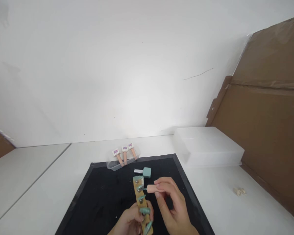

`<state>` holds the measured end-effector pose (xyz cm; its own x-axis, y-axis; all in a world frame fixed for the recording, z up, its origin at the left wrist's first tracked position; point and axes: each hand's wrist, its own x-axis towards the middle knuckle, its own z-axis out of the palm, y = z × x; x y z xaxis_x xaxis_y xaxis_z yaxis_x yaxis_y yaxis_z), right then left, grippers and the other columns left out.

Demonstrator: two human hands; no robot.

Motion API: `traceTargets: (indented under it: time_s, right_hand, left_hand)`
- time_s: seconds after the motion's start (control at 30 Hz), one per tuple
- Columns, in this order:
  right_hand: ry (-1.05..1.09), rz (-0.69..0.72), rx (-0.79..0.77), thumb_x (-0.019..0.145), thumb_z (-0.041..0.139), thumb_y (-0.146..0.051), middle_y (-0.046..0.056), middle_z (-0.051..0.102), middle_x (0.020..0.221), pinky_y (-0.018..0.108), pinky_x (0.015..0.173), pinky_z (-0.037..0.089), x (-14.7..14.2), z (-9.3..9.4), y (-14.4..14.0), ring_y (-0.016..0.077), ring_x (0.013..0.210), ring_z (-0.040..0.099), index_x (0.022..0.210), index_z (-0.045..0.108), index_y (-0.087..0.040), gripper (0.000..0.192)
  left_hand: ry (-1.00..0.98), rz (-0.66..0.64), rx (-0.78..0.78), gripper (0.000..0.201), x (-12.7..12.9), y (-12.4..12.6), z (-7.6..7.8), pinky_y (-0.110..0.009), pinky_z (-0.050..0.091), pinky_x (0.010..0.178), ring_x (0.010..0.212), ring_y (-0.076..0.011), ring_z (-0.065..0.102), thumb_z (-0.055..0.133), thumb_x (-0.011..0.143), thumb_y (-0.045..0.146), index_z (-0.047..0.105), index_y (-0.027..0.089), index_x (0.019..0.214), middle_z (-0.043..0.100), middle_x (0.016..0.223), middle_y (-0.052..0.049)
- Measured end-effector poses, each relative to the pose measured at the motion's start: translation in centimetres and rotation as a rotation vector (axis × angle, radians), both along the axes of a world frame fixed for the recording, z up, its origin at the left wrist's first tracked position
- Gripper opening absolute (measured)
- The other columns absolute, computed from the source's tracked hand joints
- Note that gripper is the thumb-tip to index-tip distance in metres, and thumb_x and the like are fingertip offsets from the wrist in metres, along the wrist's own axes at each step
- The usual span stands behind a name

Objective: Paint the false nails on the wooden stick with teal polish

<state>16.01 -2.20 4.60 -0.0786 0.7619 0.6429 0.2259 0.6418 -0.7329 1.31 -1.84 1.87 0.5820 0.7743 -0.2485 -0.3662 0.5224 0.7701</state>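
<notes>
Painting: head view, only view; right hand (170, 204) touches a small brush to the second nail tip from the far end of the wooden strip (142, 209).
Left hand: left hand (129, 222) grips the near end of the strip at the bottom edge of the frame, fingers closed round it, thumb side partly hidden.
Right hand fingers: pinched shut on the peach brush cap (154, 188), other fingers loosely curled; bristles too small to make out.
Strip: tilted slightly, held above the black mat (100, 199), carries a row of green nail tips (145, 210) on metal studs.
Bottle: open polish bottle (146, 172), teal, on the mat just beyond the strip's far end, silver neck pointing left, seemingly on its side.
Risk 1: bottle open near the moving hands, a knock could spill polish on the mat.
Risk 2: strip held only at one end, wobble could smear wet tips or brush neighbouring ones.
Risk 3: near tips close to the left fingers, wet paint could rub off.
Background: clear tray (120, 163) with three more brushes, white lidded box (208, 147), cardboard (267, 124) at right.
</notes>
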Motion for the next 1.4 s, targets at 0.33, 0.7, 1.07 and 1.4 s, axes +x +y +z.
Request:
traceTargets:
  time_s: [0.33, 0.7, 1.07, 1.4]
  right_hand:
    - [0.001, -0.036, -0.034, 0.086, 0.041, -0.013, 0.008, 0.056, 0.094, 0.027, 0.058, 0.049, -0.1, 0.3, 0.0, 0.019, 0.074, 0.061, 0.094, 0.054, -0.023, 0.018]
    - [0.032, -0.078, -0.065, 0.087, 0.04, -0.014, 0.008, 0.055, 0.091, 0.026, 0.056, 0.046, -0.1, 0.2, 0.1, 0.0185, 0.074, 0.059, 0.091, 0.052, -0.022, 0.015]
    - [0.028, -0.087, -0.077, 0.087, 0.04, -0.016, 0.008, 0.055, 0.091, 0.026, 0.055, 0.045, 0.0, 0.3, 0.1, 0.0183, 0.073, 0.058, 0.09, 0.053, -0.022, 0.014]
    - [0.198, -0.118, -0.076, 0.088, 0.041, -0.019, 0.007, 0.052, 0.091, 0.024, 0.047, 0.041, -0.5, 0.4, 0.1, 0.0129, 0.058, 0.051, 0.091, 0.054, -0.022, 0.013]
  left_hand:
    - [0.045, -0.002, -0.003, 0.02, -0.3, -0.3, -0.1, -0.024, 0.03, 0.045, 0.041, -0.0079, 0.033, 0.044, 0.05, 0.019, 0.061, 0.011, 0.058, 0.045, 0.052, -0.001]
    - [0.087, -0.004, -0.014, 0.021, -0.1, -0.3, 0.2, -0.027, 0.033, 0.049, 0.042, -0.0103, 0.039, 0.044, 0.049, 0.021, 0.058, 0.011, 0.06, 0.045, 0.052, -0.001]
    - [0.076, -0.022, 0.006, 0.02, -0.3, 0.1, 0.0, -0.022, 0.029, 0.042, 0.041, -0.0093, 0.044, 0.049, 0.05, 0.023, 0.058, 0.011, 0.062, 0.049, 0.051, 0.0]
    - [0.266, -0.225, 0.052, 0.013, -0.6, 1.2, -2.4, -0.02, 0.03, 0.043, 0.043, -0.0075, 0.044, 0.053, 0.049, 0.012, 0.058, 0.014, 0.061, 0.055, 0.051, 0.004]
